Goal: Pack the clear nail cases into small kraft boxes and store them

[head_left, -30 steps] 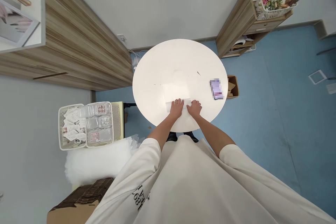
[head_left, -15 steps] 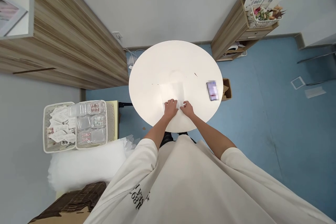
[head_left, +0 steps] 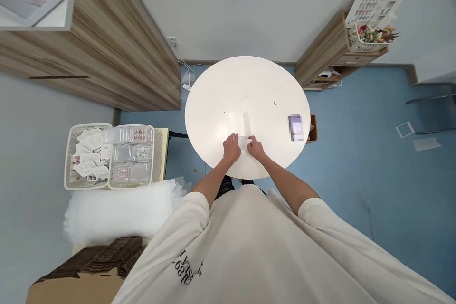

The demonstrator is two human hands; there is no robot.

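A thin, translucent white wrapping sheet (head_left: 242, 143) lies folded into a narrow bundle near the front of the round white table (head_left: 245, 76). Its far part stretches away from me over the tabletop and is hard to tell from the white surface. My left hand (head_left: 232, 148) is closed on the bundle's left end, fingers curled over it. At the right end, my right hand (head_left: 256, 148) pinches the sheet between thumb and fingers. Whether anything lies inside the folds I cannot make out.
A blurred purple phone-like object (head_left: 296, 128) lies at the table's right. On the left stand white baskets (head_left: 110, 185) with clear boxes and papers, a stack of translucent white sheets (head_left: 121, 209) and cardboard (head_left: 78, 285). An open carton (head_left: 313, 129) sits on the floor right of the table.
The sheet's sides have been folded inward, so it is narrower. My right hand has come closer to my left, and both now grip the bundle's ends.
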